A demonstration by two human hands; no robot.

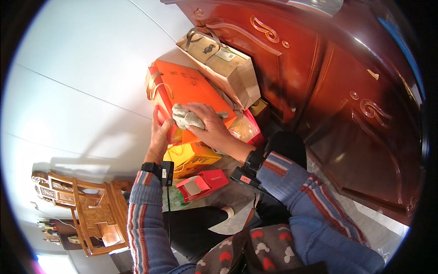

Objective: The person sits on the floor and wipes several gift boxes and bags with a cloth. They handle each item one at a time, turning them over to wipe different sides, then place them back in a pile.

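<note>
Writing was noted on several items. The orange bag (198, 86) bore a line of dark characters on its broad face; the tan paper bag (244, 80) carried one dark emblem and one white-and-green label (225, 54), its print too small to make out. The yellow bag (194, 160) showed dark lettering, partly hidden, and the small red box (213, 182) had pale print on one side. Two black wrist devices were worn — one per arm — each with a small pale sticker.

Count: three bags (one orange, one tan, one yellow), one small red box, one red package (246, 128) with a clear window, and one grey-green cloth (188, 118).

The cloth was located against the lower part of the orange bag's broad face, under the right hand (211, 124). That hand's fingers were bent over the bunched fabric, gripping it, with an end projecting past the far side. The left hand (159, 134) was at the bag's left side, thumb apart from the fingers and close to the cloth — whether it pinched the bag could not be determined.

A carved red-brown cabinet (292, 59) stood beside the tan bag.
</note>
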